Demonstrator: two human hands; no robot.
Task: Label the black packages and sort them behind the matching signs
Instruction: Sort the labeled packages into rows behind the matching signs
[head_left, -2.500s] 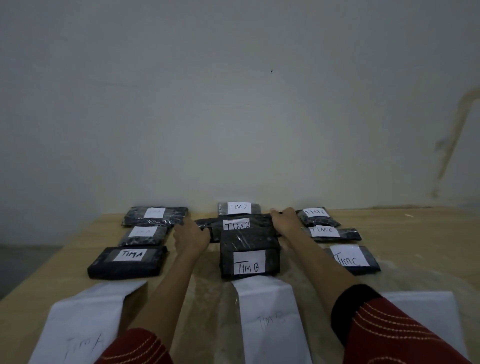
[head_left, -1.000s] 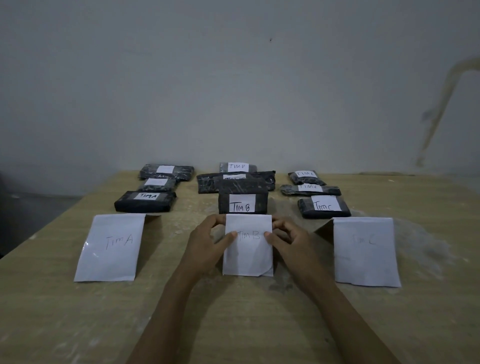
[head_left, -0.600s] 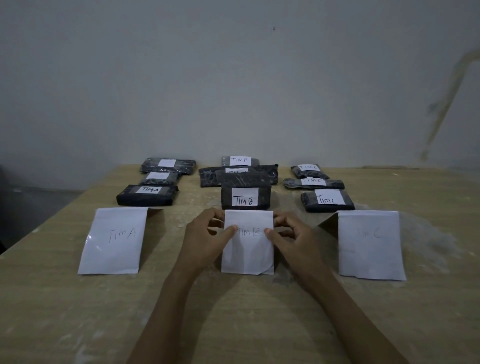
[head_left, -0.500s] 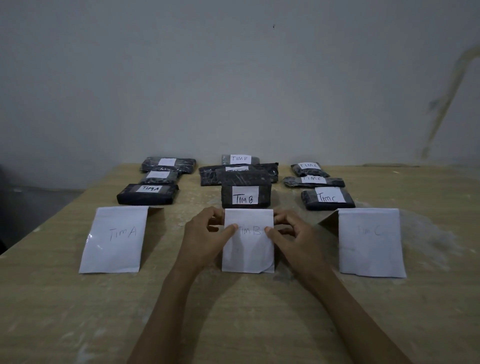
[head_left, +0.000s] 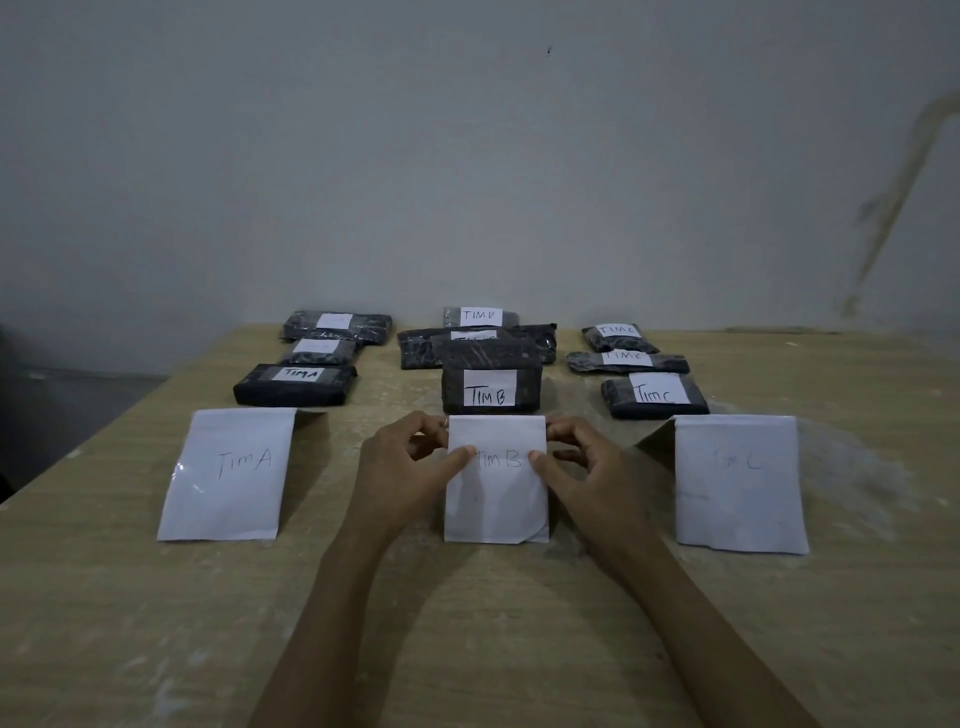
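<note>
— Both hands have left the packages (head_left: 491, 358) and come back to the middle sign (head_left: 496, 501)?
— Yes. Left hand (head_left: 400, 467) and right hand (head_left: 589, 470) pinch its top corners, fingers (head_left: 460, 457) curled, on the counter (head_left: 467, 623). Packages lie in three rows beyond it.
— Handling?
— Thin folded paper, I'd judge: light, floppy, easily creased. Hold near the fold.

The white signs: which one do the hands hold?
The TIM B sign, in the middle: left hand and right hand pinch its edges. TIM A sign and TIM C sign stand untouched.
</note>
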